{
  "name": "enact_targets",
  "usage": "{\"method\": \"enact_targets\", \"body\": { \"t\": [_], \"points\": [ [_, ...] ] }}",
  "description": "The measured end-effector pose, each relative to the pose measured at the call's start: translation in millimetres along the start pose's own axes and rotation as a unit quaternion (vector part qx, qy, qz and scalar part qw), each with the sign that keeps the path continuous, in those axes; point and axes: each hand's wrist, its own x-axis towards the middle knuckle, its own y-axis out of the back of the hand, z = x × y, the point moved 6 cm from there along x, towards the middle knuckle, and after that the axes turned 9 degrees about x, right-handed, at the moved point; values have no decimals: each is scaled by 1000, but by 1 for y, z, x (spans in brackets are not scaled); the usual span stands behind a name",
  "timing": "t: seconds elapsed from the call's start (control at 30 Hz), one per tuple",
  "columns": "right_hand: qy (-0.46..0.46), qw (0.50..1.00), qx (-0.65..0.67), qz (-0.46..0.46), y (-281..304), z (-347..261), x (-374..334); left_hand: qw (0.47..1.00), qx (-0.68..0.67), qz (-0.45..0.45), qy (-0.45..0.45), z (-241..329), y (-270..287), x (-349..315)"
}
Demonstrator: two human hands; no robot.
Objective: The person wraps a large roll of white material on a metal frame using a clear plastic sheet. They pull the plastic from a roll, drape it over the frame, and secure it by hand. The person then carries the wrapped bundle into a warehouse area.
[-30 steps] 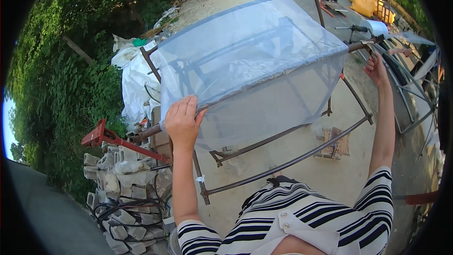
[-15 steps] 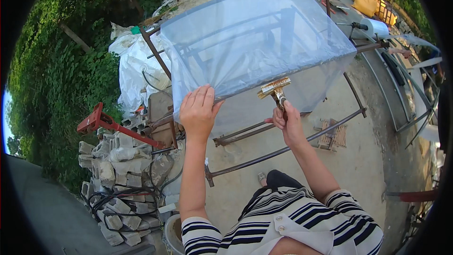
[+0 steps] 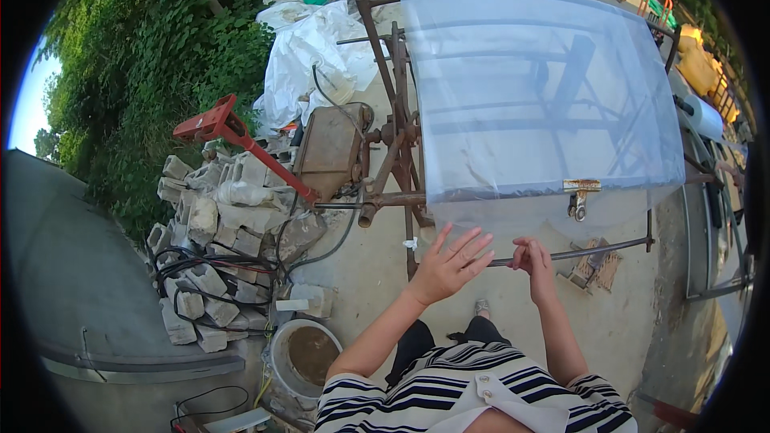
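Note:
Clear plastic sheeting (image 3: 497, 112) stretches over a rusty metal frame (image 3: 393, 199). At its near edge, a rusty wide-jawed clamp (image 3: 579, 196) grips the film and hangs there with neither hand on it. My left hand (image 3: 451, 265) is empty, its fingers spread, just below the film's near left edge. To its right, my right hand (image 3: 535, 265) is raised below the clamp, fingers loosely bent and apart, with nothing visible in them. A curved lower bar (image 3: 577, 254) of the frame passes close to both hands.
Broken concrete blocks (image 3: 204, 281) with black cables lie at the left, near a red metal stand (image 3: 257, 148). A bucket (image 3: 281, 353) stands by my left elbow. White sheeting (image 3: 309, 64) lies by the bushes. A film roll (image 3: 704, 118) is at the right.
My right hand has let go of the clamp, which now stays on the film edge. My left hand has come off the film toward me. The view has shifted left.

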Motion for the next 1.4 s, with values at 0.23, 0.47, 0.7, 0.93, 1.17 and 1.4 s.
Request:
{"method": "enact_targets", "body": {
  "t": [0.23, 0.47, 0.7, 0.93, 1.17, 1.4],
  "points": [
    [-139, 976, -88, -143, -154, 171, -16, 930, -145, -248, 231, -69, -5, -253],
    [-375, 922, 91, 38, -295, 352, 102, 830, -131, -373, 393, -174, 83, -435],
    [-330, 894, 120, 277, -318, 411, 242, 811, -114, -366, 442, -287, 98, -471],
    [-312, 827, 205, 421, -314, 485, 288, 815, -153, -361, 425, -404, 51, -432],
    [-347, 822, 214, 397, -289, 521, 388, 824, -144, -432, 337, -539, 0, -365],
    [-305, 851, 216, 370, -309, 502, 477, 851, -189, -421, 251, -632, -68, -284]
  ]
}}
